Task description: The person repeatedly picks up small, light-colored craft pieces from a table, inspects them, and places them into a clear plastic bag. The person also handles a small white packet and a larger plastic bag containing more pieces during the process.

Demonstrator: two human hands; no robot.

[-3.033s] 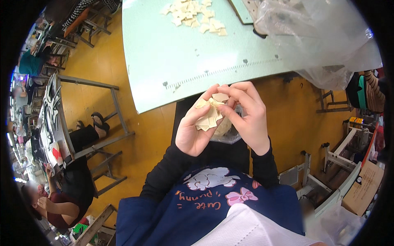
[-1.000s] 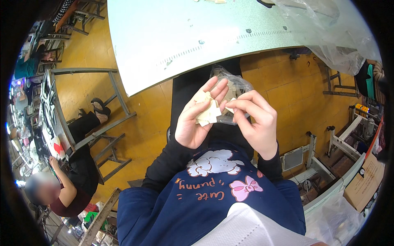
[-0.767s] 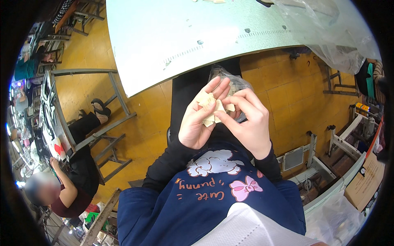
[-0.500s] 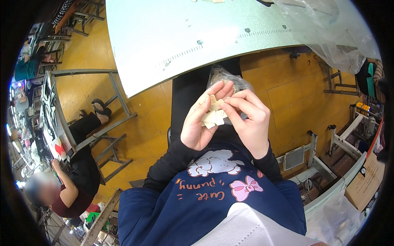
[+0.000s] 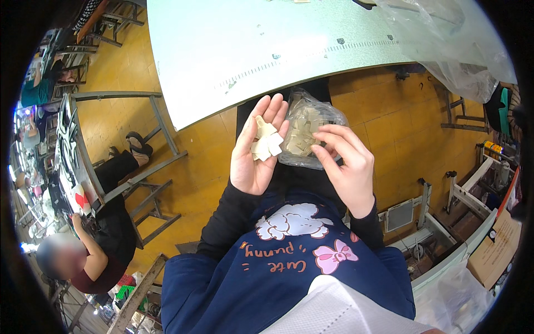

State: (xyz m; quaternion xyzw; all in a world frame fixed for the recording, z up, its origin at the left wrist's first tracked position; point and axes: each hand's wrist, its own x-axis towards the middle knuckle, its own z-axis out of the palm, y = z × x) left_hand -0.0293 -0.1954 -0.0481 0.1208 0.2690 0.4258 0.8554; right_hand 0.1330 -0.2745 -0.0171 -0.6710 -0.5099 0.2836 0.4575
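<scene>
My left hand [image 5: 257, 158] is palm up with its fingers stretched, cupping several small flat cream-coloured pieces [image 5: 267, 142] in the palm. What these pieces are made of I cannot tell. Over my lap lies a clear plastic bag [image 5: 329, 109] with many similar cream pieces [image 5: 305, 129] inside. At the bag's right edge hovers my right hand [image 5: 351, 167], thumb and forefinger apart, with nothing visible between them. Whether its fingertips touch the bag is unclear.
Ahead is a pale green table [image 5: 222, 50] with a ruler scale along its near edge. Clear plastic sheeting [image 5: 461, 44] hangs over its right side. Metal frames [image 5: 133, 195] stand at left, where another person [image 5: 105, 261] sits. A cardboard box [image 5: 495, 245] is at right.
My hands have drawn apart. The left has moved left with the cream pieces; the right has left them, its fingers parting beside the bag, which now shows more fully.
</scene>
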